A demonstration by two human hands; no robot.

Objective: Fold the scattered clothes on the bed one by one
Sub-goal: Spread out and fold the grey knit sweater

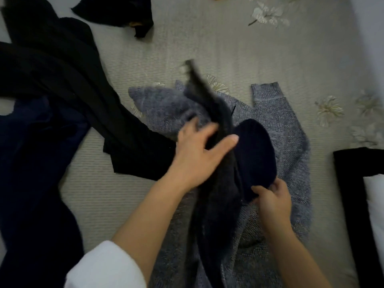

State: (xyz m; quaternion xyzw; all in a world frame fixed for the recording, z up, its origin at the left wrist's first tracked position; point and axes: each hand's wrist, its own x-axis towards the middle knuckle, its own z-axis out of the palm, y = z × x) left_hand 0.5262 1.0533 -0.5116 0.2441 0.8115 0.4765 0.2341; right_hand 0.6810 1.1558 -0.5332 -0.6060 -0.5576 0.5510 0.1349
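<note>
One head-worn wide-angle camera is looking forward and steeply down onto the bed (270,50) from close above. The left hand (197,154) and right hand (272,198) are sitting near the frame's centre.

This is a bedroom in a home. The fingers (208,132) work over a bed (124,194) whose ribbed grey-beige cover (228,42) is embroidered with pale flowers (266,13), some far beyond the fingers and more to their right. Everyday clothes lie loose on it. A grey knitted sweater (291,121) is spread under the fingers, which hold a dark fuzzy garment (214,215) and a navy knit piece (255,150). Black garments (62,69) sprawl to their left.
</note>
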